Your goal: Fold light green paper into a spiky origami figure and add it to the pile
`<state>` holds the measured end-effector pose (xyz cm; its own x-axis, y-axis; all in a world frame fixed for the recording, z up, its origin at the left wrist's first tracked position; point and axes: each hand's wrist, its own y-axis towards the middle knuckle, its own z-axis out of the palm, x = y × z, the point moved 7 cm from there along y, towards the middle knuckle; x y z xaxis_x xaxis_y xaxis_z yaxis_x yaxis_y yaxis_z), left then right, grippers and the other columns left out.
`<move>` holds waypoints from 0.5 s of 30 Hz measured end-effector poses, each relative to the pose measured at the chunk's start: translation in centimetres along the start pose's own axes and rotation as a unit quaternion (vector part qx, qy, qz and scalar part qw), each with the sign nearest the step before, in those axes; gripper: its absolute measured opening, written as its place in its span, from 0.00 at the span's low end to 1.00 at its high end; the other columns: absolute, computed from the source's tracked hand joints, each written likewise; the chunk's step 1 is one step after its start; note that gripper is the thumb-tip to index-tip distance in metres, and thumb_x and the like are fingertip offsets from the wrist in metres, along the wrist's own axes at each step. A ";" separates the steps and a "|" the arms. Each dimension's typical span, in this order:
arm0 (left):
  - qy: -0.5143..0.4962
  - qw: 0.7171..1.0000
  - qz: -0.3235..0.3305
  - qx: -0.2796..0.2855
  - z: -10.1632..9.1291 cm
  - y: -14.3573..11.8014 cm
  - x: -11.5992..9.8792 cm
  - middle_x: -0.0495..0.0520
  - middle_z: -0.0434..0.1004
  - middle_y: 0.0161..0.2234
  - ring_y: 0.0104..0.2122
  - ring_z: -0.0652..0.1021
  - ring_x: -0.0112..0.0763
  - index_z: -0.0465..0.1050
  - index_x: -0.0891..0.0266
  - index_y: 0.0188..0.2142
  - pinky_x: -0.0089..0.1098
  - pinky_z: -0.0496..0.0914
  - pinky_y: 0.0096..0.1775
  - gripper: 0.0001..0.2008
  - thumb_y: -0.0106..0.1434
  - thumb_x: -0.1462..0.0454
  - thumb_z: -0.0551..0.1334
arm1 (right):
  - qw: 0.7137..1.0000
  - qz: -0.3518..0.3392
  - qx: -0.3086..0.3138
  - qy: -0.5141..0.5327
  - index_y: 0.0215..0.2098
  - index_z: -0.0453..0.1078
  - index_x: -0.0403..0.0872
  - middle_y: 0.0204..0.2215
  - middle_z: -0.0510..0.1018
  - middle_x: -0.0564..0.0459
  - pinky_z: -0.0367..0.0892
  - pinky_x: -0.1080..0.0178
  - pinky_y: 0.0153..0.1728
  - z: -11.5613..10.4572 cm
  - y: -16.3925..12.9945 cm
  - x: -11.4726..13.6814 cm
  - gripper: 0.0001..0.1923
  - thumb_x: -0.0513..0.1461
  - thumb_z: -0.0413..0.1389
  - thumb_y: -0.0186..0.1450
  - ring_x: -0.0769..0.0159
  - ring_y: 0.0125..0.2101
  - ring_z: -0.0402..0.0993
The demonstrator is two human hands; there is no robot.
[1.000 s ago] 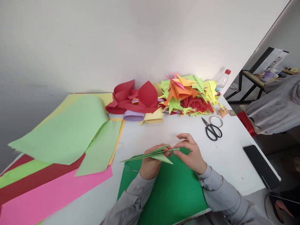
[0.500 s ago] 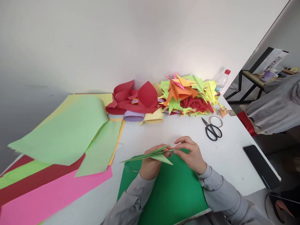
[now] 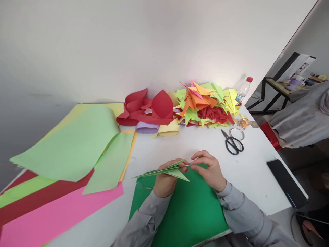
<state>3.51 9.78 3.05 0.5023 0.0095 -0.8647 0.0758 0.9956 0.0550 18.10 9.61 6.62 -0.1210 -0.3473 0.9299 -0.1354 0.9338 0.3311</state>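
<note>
Centrally, the left hand (image 3: 166, 183) has folded green paper (image 3: 178, 174) in its grip, the right hand (image 3: 212, 171) pinching one end; a green board (image 3: 195, 212) lies lower centre, scissors (image 3: 227, 137) on the surface (image 3: 257, 185) at right.

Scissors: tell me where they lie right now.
In the head view, the scissors lie on the right side of the white table, in front of the paper pile and beyond the right hand.
</note>
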 end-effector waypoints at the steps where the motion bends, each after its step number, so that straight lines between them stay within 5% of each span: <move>1: -0.001 1.000 0.001 0.000 0.0 0.0 0.0 0.52 0.78 0.26 0.23 0.75 0.29 0.80 0.60 0.24 0.31 0.71 0.26 0.05 0.46 0.66 0.73 | 1.000 0.002 -0.001 0.001 0.30 0.79 0.53 0.35 0.77 0.51 0.70 0.59 0.42 0.0 0.0 0.0 0.02 0.40 0.63 0.59 0.63 0.38 0.74; 15: -0.018 1.000 -0.021 -0.014 -0.1 0.1 0.4 0.52 0.79 0.26 0.23 0.76 0.29 0.80 0.60 0.23 0.29 0.71 0.25 0.06 0.44 0.66 0.74 | 1.000 0.008 -0.003 -0.003 0.30 0.79 0.52 0.33 0.77 0.52 0.70 0.60 0.42 0.0 0.0 -0.1 0.02 0.38 0.63 0.59 0.64 0.37 0.74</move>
<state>3.65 9.85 2.68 0.5304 -0.0356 -0.8470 0.0738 0.9973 0.0043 18.12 9.66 6.58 -0.1282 -0.3328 0.9342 -0.1269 0.9398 0.3174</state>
